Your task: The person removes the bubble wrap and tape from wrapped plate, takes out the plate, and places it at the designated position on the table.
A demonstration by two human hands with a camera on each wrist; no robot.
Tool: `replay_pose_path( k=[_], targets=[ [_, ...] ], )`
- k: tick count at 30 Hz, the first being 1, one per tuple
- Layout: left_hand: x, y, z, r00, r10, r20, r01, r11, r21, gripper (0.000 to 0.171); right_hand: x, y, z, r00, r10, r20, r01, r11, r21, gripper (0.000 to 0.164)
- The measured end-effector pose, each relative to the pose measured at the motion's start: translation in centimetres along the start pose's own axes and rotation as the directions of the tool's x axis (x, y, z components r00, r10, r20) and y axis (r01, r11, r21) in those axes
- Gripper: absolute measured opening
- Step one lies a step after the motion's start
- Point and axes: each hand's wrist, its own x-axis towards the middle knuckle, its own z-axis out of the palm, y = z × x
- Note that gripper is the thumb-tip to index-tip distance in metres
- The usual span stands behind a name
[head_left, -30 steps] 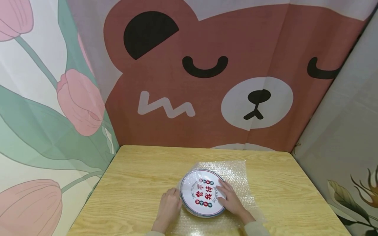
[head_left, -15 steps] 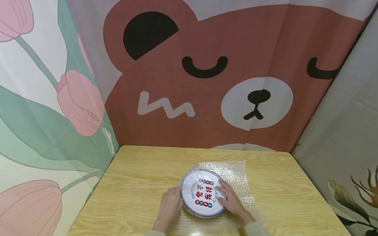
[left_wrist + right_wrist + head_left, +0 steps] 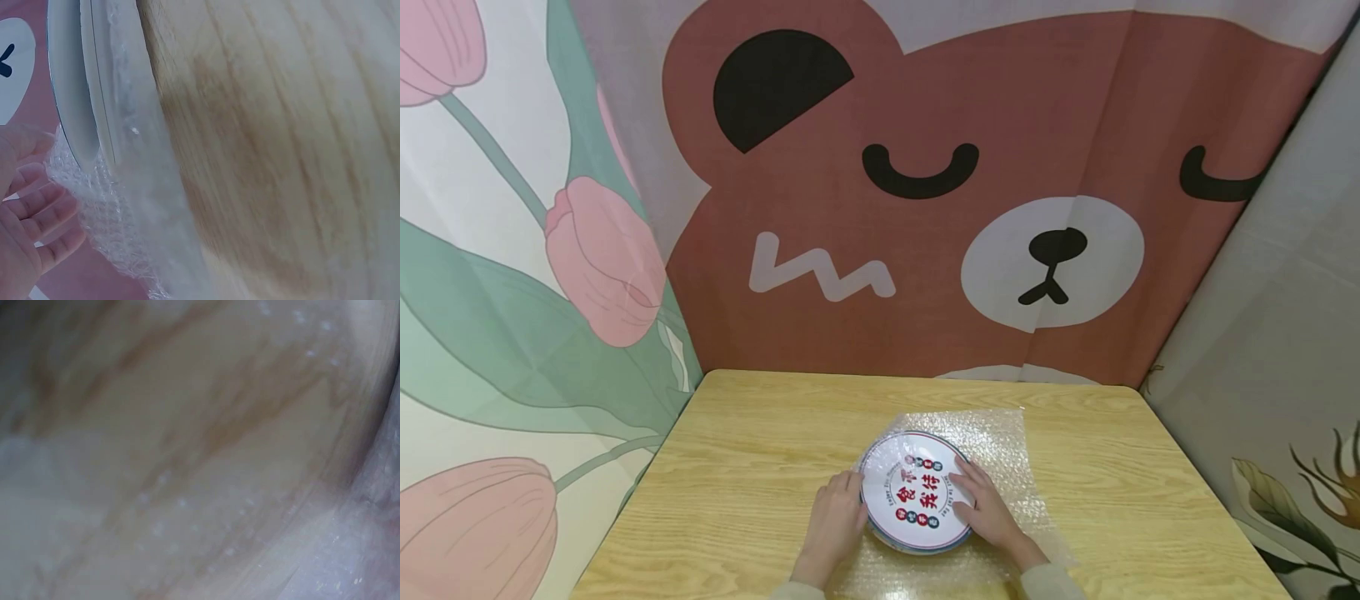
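Note:
A stack of round white plates (image 3: 917, 492), the top one printed with red characters and small coloured circles, sits on a sheet of clear bubble wrap (image 3: 1000, 442). My left hand (image 3: 837, 517) is at the stack's left edge, fingers curled down. In the left wrist view its fingers (image 3: 51, 228) bend beside the bubble wrap (image 3: 106, 219), and the wrap's edge reaches thumb and forefinger, which seem to pinch it. My right hand (image 3: 988, 504) lies with spread fingers on the top plate's right side, pressing it. The right wrist view is blurred and shows mostly wrap over wood.
The wooden table (image 3: 760, 450) extends on both sides of the wrap and behind it. A bear-printed curtain (image 3: 820, 333) hangs at its far edge. A tulip-printed cloth (image 3: 602, 267) stands on the left and a grey patterned one (image 3: 1262, 375) on the right.
My left hand has shifted slightly right and away from me against the plates' edge. The right hand, the plates and most of the wrap have stayed put.

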Motion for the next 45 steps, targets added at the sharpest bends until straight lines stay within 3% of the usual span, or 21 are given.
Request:
replay_pose_path(
  k=[6,14,23,45],
  targets=[
    [0.4,0.1,0.2,0.997,0.052,-0.052,-0.052,0.999,0.005,0.035,0.0,0.0,0.0,1.0,0.003,0.008,-0.003,1.0,0.0,0.04],
    [1.0,0.5,0.3,0.995,0.092,0.031,-0.093,0.995,0.041,0.032,0.0,0.1,0.0,1.0,-0.011,-0.004,0.011,1.0,-0.008,0.04],
    [1.5,0.7,0.5,0.988,0.137,0.076,-0.143,0.986,0.084,0.03,0.0,0.4,0.1,0.998,-0.051,-0.027,0.05,0.999,-0.018,0.04],
    [2.1,1.1,1.0,0.971,0.223,0.084,-0.233,0.961,0.152,0.021,-0.1,0.1,0.1,0.998,-0.046,-0.034,0.045,0.999,-0.01,0.04]
  ],
)
